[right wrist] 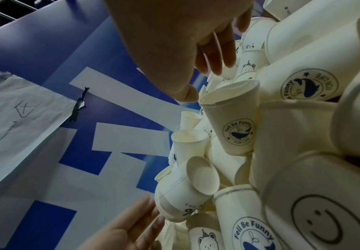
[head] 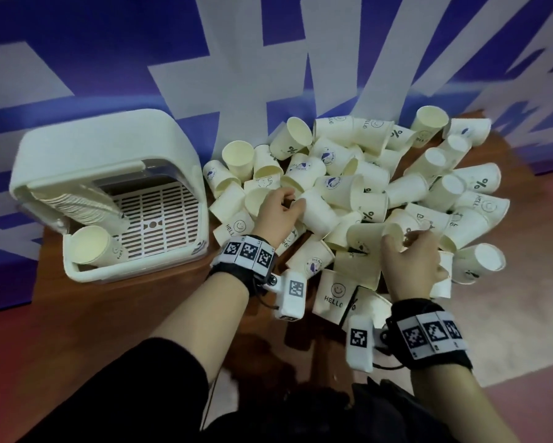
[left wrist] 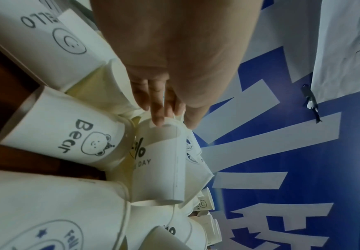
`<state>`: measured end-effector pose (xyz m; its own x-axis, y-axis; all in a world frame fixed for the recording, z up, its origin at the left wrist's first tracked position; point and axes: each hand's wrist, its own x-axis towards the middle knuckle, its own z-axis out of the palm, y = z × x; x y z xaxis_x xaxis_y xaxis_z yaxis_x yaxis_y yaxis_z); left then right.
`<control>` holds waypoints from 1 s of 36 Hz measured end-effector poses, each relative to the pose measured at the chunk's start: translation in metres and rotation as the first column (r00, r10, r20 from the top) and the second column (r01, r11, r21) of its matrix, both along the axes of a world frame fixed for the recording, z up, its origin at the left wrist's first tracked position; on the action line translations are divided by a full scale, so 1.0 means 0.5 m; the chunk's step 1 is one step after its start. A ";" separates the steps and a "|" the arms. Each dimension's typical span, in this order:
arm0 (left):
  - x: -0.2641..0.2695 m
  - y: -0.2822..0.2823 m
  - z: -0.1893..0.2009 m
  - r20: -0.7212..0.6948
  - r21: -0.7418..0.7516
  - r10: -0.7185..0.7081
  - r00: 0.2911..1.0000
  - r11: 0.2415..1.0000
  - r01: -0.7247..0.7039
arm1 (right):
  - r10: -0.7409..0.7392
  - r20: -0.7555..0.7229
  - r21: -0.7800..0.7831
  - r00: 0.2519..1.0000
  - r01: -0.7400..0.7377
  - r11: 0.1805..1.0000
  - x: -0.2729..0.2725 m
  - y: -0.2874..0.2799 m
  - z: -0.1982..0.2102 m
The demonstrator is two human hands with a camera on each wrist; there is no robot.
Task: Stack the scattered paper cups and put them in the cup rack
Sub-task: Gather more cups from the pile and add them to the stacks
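Many white printed paper cups point(head: 342, 187) lie in a loose heap on a wooden table. My left hand point(head: 292, 199) reaches into the heap's left side. In the left wrist view its fingertips point(left wrist: 157, 121) and thumb pinch the base end of a "%" cup point(left wrist: 159, 165) that lies on its side. My right hand point(head: 406, 241) hovers over the heap's front. Its fingers are loosely spread, and the thumb tip point(right wrist: 187, 97) touches the rim of a whale-print cup point(right wrist: 232, 128). The white cup rack point(head: 109, 148) stands at the left with a stack of cups point(head: 90, 247) lying inside.
A blue and white banner wall point(head: 141, 59) rises right behind the rack and the heap. Bare wooden table point(head: 125, 314) shows in front of the rack. Cups reach the table's right edge point(head: 479, 260), beyond which is pink floor point(head: 508, 330).
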<state>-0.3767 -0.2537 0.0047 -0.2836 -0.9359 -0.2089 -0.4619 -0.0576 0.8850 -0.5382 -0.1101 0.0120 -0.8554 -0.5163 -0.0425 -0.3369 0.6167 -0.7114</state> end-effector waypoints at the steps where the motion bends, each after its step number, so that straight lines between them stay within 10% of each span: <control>1: -0.004 -0.001 -0.001 -0.005 0.020 0.006 1.000 1.000 -0.005 | 0.018 0.014 0.026 1.000 -0.019 0.999 0.000 0.000 -0.003; 13: -0.021 0.003 0.012 -0.103 0.159 0.014 0.995 0.987 0.002 | 0.166 0.073 0.019 0.983 -0.168 0.986 0.013 -0.012 -0.005; 36: 0.159 0.104 0.105 -0.203 -0.102 0.149 0.968 0.980 -0.172 | 0.325 -0.116 -0.315 0.939 -0.345 0.884 0.137 0.011 0.096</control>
